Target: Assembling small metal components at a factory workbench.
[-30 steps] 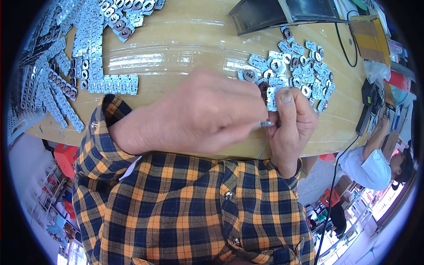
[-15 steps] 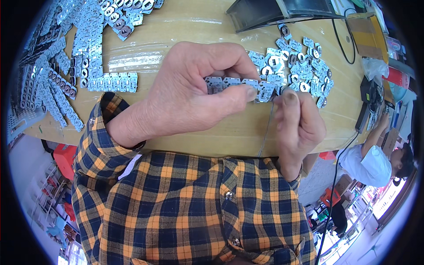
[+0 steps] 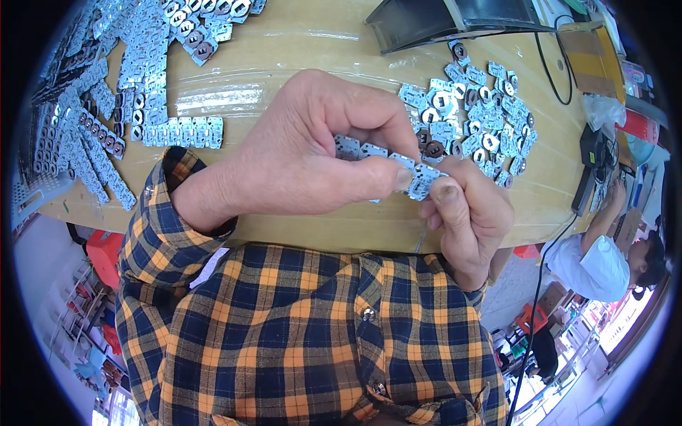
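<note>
At the left of the tabletop [image 3: 284,53], many joined strips of small circuit boards [image 3: 142,64] are lying in overlapping layers, some of them showing round holders; being whole, they are probably making up the share left to handle. A short row [image 3: 183,133] is lying flat at their near right corner, its boards sitting edge to edge. In the middle, close to the person, the left hand [image 3: 305,156] is gripping a short strip [image 3: 424,182] between thumb and fingers, holding it above the tabletop. The right hand [image 3: 469,206] is closing thumb and curled fingers on the strip's right end. The boards that are showing seem to be hanging together, so this strip is looking unfinished. Farther right, a heap of single boards [image 3: 490,113] is spreading near a dark bin [image 3: 415,25]; lying apart, these are appearing to be the share already dealt with.

At the left, the dark rim of the view is cutting off part of the strips. In the middle, the left thumb is covering part of the held strip and its fingers are hiding more, so the board count is staying unclear. The right fingertips are hiding whether the end board is coming loose. At the right, overlapping boards are making the heap hard to count.
</note>
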Motion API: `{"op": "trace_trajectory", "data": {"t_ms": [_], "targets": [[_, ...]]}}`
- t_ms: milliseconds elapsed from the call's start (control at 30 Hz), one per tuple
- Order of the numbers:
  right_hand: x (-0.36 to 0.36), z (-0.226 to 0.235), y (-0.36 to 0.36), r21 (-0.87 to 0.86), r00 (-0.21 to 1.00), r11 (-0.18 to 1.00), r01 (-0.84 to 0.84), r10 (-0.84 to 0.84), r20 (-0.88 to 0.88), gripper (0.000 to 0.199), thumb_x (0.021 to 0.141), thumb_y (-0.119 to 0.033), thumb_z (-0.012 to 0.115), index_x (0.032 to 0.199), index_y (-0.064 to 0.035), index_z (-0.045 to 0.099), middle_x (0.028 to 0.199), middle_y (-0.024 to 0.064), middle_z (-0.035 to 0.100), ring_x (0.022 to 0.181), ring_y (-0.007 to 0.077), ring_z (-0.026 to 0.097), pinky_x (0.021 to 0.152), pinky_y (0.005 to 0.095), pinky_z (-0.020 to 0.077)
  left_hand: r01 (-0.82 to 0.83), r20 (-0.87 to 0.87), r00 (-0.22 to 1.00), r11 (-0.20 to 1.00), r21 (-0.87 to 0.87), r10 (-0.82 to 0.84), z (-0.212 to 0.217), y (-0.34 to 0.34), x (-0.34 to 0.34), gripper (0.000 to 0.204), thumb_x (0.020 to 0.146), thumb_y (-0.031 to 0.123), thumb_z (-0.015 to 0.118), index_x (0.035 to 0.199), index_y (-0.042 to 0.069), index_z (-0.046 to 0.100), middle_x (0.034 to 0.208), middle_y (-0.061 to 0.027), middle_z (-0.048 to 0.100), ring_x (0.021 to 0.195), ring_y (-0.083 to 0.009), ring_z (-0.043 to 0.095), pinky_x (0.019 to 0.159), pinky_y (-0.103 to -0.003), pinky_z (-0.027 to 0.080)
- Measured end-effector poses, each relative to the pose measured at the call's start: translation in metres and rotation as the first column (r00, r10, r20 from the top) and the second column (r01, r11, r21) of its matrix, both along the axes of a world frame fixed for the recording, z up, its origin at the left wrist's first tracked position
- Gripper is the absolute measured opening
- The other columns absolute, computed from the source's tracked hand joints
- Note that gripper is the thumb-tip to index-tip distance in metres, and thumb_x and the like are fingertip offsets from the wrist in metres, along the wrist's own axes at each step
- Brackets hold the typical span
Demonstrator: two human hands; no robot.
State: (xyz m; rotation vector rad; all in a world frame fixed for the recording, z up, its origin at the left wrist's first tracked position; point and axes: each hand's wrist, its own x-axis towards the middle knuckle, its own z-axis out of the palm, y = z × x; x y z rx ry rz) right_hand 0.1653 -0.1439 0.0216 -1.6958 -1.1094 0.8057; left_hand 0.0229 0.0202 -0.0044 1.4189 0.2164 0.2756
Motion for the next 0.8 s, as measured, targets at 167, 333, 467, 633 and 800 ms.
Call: {"op": "trace_trajectory", "data": {"t_ms": [167,333,467,633,800], "targets": [[-0.003,-0.004,0.0,-0.008,0.984,1.0,0.027,-0.025,0.175,0.018,0.095,-0.013,0.06,0.087,0.0026,0.062,0.061,0.0057,0.055,0.052,0.0141,0.053,0.049,0.027,0.0407,-0.086,-0.099,0.992,0.991,-0.098,0.077,0.003,-0.004,0.004,0.012,0.082,0.001,0.071,0.09,-0.001,0.063,0.076,-0.0039,0.065,0.059,-0.0043,0.058,0.05,-0.018,0.041],[-0.002,-0.004,-0.002,-0.056,0.858,0.997,0.045,-0.067,-0.51,0.027,0.1,-0.02,0.053,0.081,-0.0003,0.057,0.058,0.0035,0.054,0.042,0.0088,0.044,0.041,0.0225,0.0334,0.011,-0.08,0.996,0.905,-0.425,-0.049,0.01,-0.003,0.005,0.017,0.085,0.009,0.073,0.093,0.0,0.061,0.077,-0.0047,0.065,0.055,-0.006,0.061,0.043,-0.016,0.038],[-0.008,-0.007,0.008,-0.017,0.397,0.988,0.156,-0.078,-0.914,0.031,0.102,-0.021,0.047,0.079,-0.0016,0.052,0.054,0.0025,0.047,0.038,0.0054,0.035,0.035,0.0205,0.0276,-0.019,-0.124,0.991,0.876,-0.482,-0.047,0.008,-0.003,0.006,0.021,0.087,0.012,0.073,0.097,0.0,0.06,0.078,-0.0052,0.065,0.055,-0.0063,0.062,0.041,-0.015,0.035],[-0.013,-0.007,0.015,-0.107,0.206,0.978,0.181,-0.144,-0.968,0.031,0.103,-0.022,0.044,0.08,-0.0012,0.051,0.052,0.0017,0.043,0.038,0.0056,0.036,0.035,0.021,0.0283,0.004,-0.015,1.0,0.856,-0.516,-0.014,0.0,-0.005,0.005,0.02,0.089,0.01,0.069,0.102,0.0,0.058,0.082,-0.006,0.065,0.059,-0.0061,0.061,0.043,-0.016,0.035],[-0.012,-0.01,0.007,-0.055,0.703,0.936,0.348,-0.299,-0.645,0.027,0.1,-0.02,0.051,0.08,-0.0027,0.054,0.057,0.0015,0.052,0.042,0.004,0.04,0.039,0.0199,0.03,-0.138,0.1,0.986,0.99,0.005,0.137,0.0,-0.006,0.007,0.016,0.086,0.002,0.067,0.101,-0.003,0.062,0.081,-0.0081,0.066,0.063,-0.0098,0.063,0.051,-0.02,0.042]]}}
